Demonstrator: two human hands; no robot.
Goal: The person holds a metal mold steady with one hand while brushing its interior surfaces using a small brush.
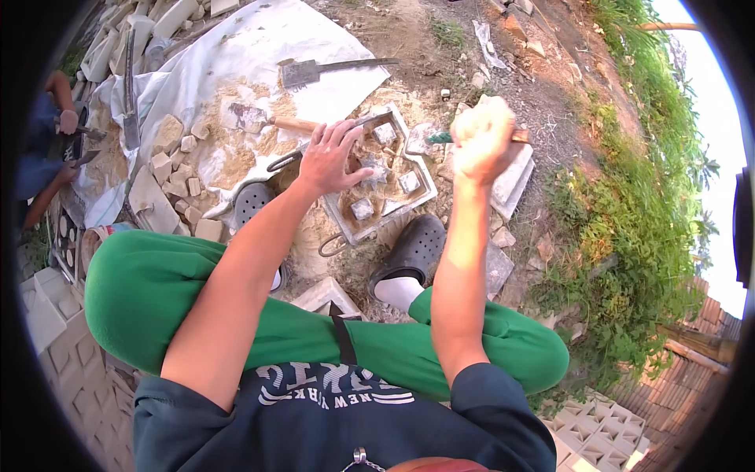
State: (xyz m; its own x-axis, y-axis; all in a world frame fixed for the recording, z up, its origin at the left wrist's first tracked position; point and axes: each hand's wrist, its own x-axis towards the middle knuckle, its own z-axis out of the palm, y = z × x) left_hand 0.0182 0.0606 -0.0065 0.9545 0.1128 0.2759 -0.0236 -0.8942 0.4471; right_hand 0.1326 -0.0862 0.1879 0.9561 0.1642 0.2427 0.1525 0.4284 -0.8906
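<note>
A metal mould [385,223] with loop handles lies on the ground between my feet, with several pale, block-like inserts inside it. My left hand [330,159] is over the mould's left side, fingers spread, holding nothing; I cannot tell if the palm presses on it. To the right and above the mould, my right hand [481,141] is closed around a wooden-handled tool [521,136]. The tool's green part [440,138] sticks out toward the mould; its exact kind is unclear. A wooden handle [295,124] lies just beyond my left fingers.
A flat-bladed trowel [300,75] lies on a white sheet [259,35] strewn with sandy material. Broken pale pieces [161,167] are heaped at left. Another person's hand [68,121] works at far left. A pale block [513,181] stands at right, before green plants [621,236].
</note>
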